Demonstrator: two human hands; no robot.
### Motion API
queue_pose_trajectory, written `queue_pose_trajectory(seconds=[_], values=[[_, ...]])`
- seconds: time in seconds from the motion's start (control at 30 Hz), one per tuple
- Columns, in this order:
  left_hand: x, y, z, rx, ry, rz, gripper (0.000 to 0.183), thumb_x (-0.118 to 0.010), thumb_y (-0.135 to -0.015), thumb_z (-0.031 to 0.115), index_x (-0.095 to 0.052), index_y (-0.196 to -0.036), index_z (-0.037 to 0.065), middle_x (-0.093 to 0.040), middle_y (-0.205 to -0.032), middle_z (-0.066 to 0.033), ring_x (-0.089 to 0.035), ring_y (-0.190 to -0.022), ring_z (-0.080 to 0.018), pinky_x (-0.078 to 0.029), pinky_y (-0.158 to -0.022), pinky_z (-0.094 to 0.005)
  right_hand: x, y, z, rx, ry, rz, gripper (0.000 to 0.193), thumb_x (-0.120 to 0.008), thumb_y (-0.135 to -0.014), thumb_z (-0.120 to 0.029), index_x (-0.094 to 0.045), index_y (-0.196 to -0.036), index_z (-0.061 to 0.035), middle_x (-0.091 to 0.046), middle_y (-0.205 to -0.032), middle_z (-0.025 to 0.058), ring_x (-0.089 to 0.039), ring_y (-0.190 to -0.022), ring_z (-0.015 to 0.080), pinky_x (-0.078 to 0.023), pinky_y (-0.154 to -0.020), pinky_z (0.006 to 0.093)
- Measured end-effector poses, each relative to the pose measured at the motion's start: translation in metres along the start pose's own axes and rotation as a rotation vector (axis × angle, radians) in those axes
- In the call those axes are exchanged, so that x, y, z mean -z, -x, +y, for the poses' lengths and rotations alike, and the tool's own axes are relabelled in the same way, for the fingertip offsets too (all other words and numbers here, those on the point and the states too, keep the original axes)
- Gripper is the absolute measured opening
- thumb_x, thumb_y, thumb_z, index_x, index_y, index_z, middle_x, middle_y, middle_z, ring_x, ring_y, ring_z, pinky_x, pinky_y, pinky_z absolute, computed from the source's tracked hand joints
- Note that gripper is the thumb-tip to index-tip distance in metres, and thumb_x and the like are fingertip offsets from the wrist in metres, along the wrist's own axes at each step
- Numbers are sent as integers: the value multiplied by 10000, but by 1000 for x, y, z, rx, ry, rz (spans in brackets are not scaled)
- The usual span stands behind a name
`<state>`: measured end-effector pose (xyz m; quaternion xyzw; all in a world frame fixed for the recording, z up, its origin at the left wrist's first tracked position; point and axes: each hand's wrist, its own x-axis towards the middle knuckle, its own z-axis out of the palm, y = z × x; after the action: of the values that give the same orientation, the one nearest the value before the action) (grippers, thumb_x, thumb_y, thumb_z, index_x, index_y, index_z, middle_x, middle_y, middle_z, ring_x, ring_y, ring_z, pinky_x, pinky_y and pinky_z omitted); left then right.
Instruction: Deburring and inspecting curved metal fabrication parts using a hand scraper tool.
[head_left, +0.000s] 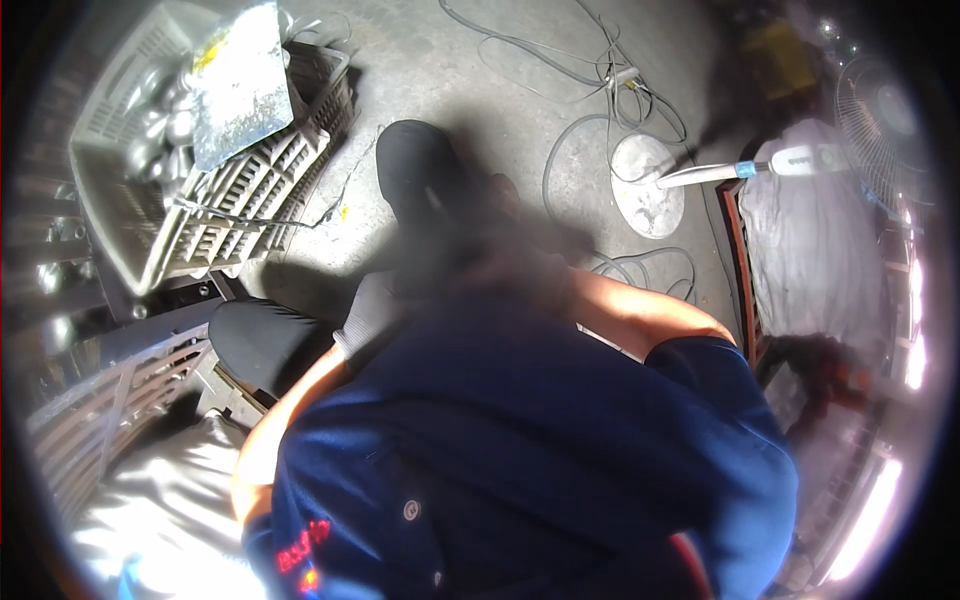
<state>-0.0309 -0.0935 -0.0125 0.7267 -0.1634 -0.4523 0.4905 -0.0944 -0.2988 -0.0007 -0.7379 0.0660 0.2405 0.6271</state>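
Metal parts [160,125] in grey crate [250,185]

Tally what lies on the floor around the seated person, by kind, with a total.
Plastic crates: 1
Flat metal sheets: 1
Round metal discs: 1
Standing fans: 1
Cloth-covered bundles: 1
Total: 5. Cables are too tangled to count.

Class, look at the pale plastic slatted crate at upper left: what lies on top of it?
A flat, scuffed grey metal sheet with a yellow patch lies across the pale plastic slatted crate. Shiny metal pieces show beside it; whatever sits under the sheet is hidden.
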Motion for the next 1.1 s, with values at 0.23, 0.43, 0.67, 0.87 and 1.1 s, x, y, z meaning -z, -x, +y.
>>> queue_pose_trajectory(seconds=[0.23,0.43,0.67,0.87,1.1], values=[[-2,0,14,-613,-553,218,197,-682,-725,167,-638,-900,91,-616,-788,-101,-629,-757,-295,-502,-666,-350,-10,3,5,-121,-389,52,190,-655,-735,-127,-639,-884,-10,-611,-842,61,-563,-805,135,-433,-746,263],[-2,-5,17,-498,-774,56,208,-601,-764,237,-628,-956,161,-584,-883,-85,-592,-859,-285,-488,-743,-374,-11,6,6,-204,-714,7,171,-611,-770,-102,-643,-914,-15,-617,-870,67,-569,-855,143,-434,-788,267],[-11,-10,48,-262,-1103,-169,246,-564,-792,262,-606,-1021,180,-564,-929,-71,-569,-930,-262,-492,-785,-387,-2,9,8,-93,-473,-61,232,-642,-799,-155,-638,-975,-4,-610,-980,84,-557,-965,151,-421,-846,256],[-12,-14,44,-354,-1078,-233,241,-527,-816,230,-589,-1044,183,-566,-923,-64,-570,-927,-251,-499,-768,-374,-4,5,9,-139,-408,-39,224,-639,-808,-142,-635,-980,1,-608,-993,79,-555,-976,146,-414,-866,248],[-8,-1,53,-344,-1120,-234,226,-532,-802,235,-594,-1016,197,-574,-923,-45,-572,-920,-226,-498,-754,-357,-3,-1,18,18,-359,-157,211,-639,-813,-146,-652,-972,-8,-590,-1049,81,-545,-1000,140,-408,-880,248]])
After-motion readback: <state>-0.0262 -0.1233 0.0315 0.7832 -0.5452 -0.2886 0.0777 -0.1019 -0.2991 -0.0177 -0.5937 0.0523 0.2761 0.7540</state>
